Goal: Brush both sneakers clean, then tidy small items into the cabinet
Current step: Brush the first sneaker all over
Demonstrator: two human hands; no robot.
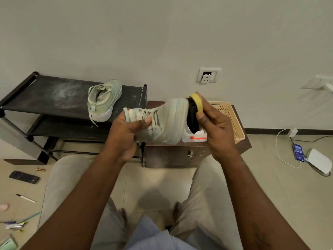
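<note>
My left hand (126,134) grips a pale green sneaker (167,121) by its laced upper and holds it in the air, sole toward the right. In my right hand (216,129) is a shoe brush (193,114) with a yellow back, its black bristles pressed against the sneaker's sole edge. The second sneaker (103,103) stands on the top shelf of a black shoe rack (45,94) at the left. A low brown cabinet (180,156) with a door handle stands behind the held shoe.
A tan plastic basket (232,121) and a white box with a red clasp (194,138) sit on the cabinet. On the floor at left lie a remote (24,177), a pen (26,198), a battery (41,169) and several small items. A phone (298,152) charges at right.
</note>
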